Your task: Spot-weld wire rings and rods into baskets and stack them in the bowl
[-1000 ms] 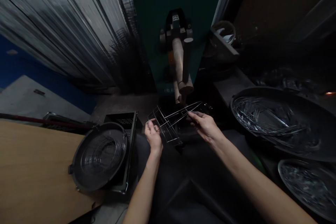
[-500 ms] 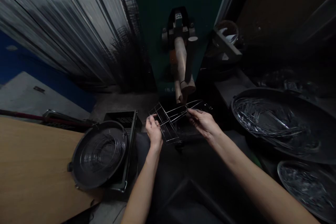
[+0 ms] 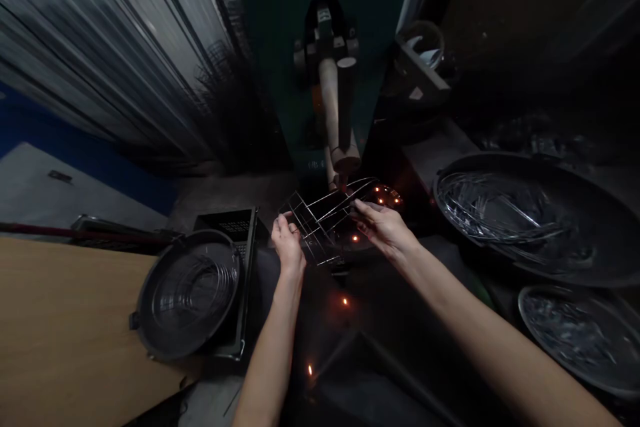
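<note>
A wire rack (image 3: 315,219) of thin metal rods spans the space between my two hands, under the tip of a spot welder (image 3: 344,147). My left hand (image 3: 289,242) is closed on the rack's left edge. At the right, my right hand (image 3: 385,227) pinches close to the welder's tip, fingers against the rack's wires; any small piece between the fingertips is too small to make out. Orange sparks (image 3: 381,199) glow beside the right hand, and several more fall over the dark apron (image 3: 380,360).
A large dark pan (image 3: 600,247) of bent wires stands at right, with a smaller dish (image 3: 565,340) of small metal parts below it. On the left, a round black pan (image 3: 150,300) with wire rings rests on a crate (image 3: 249,280), beside a wooden board (image 3: 65,327).
Glowing sparks have appeared around the welder's tip and over the apron. The view has shifted slightly; both hands keep their hold on the rack, which is tilted a little differently.
</note>
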The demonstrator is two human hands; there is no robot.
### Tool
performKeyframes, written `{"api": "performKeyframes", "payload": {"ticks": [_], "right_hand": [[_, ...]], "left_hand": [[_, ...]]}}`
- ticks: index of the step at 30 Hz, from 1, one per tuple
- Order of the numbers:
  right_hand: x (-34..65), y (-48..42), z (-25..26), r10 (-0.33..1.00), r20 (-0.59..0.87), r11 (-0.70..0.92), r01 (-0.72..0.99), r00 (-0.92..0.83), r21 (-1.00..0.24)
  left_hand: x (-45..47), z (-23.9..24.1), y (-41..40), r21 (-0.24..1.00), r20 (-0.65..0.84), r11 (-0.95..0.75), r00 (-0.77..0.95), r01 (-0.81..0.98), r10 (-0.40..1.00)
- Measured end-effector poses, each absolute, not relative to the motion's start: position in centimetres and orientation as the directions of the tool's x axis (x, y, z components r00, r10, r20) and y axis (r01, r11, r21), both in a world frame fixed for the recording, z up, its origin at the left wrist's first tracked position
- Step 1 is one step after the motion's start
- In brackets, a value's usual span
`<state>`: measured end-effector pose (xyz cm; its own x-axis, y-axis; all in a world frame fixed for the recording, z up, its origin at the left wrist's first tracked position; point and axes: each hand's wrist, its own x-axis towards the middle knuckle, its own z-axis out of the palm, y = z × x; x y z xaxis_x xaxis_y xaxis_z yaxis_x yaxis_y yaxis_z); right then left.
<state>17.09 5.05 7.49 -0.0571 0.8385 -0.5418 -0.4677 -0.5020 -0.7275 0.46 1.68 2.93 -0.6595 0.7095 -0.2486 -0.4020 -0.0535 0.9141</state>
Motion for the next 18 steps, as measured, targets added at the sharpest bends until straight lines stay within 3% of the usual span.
{"api": "performKeyframes", "payload": {"ticks": [7, 12, 14, 16, 18], "right_hand": [[18.4, 4.7, 7.1, 0.833, -0.553, -0.495, -0.463, -0.013, -0.735], [19.8, 4.1, 7.3, 0.859, -0.512, -0.493, -0.329, -0.033, -0.805], [21.8, 3.3, 6.4, 0.912, -0.410, -0.404, -0.147, 0.009, -0.903], [24.7, 2.1, 5.1, 0.966, -0.242, -0.256, 0.198, 0.091, -0.946], [27.5, 1.1, 3.7, 0.992, -0.015, -0.086, 0.607, 0.122, -0.790]], "left_hand": [[-0.3, 2.9, 2.6, 0.915, -0.236, -0.075, -0.675, -0.397, 0.699], [-0.1, 2.9, 2.9, 0.925, -0.232, -0.059, -0.683, -0.375, 0.693], [0.4, 2.4, 2.7, 0.915, -0.236, -0.073, -0.673, -0.397, 0.701], [1.0, 1.8, 1.9, 0.902, -0.252, -0.089, -0.683, -0.422, 0.685], [1.9, 1.4, 0.1, 0.894, -0.281, -0.086, -0.700, -0.439, 0.656]]}}
